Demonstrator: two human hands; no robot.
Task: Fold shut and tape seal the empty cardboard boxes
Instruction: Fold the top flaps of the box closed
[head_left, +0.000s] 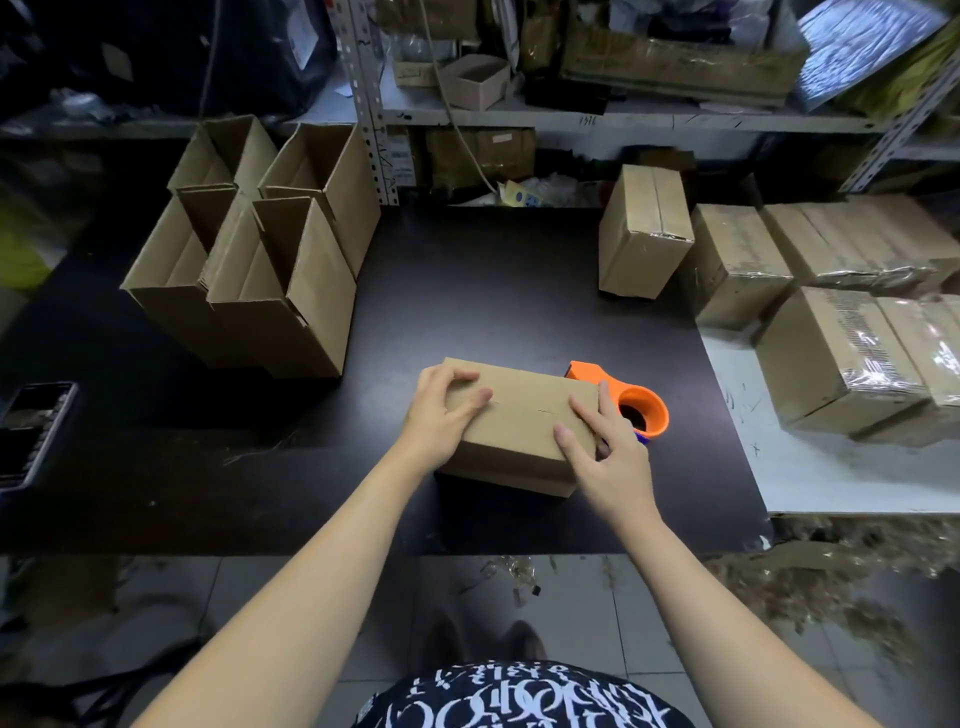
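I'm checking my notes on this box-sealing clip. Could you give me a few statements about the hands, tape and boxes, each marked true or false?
1. The left hand and right hand both rest on the folded-shut box in the middle. True.
2. The left hand holds the orange tape dispenser. False: it lies on the table just right of the box, and neither hand grips it.
3. The boxes at the table's left stand with their tops open. True.
4. The phone lies at the table's right edge. False: it lies at the left edge.
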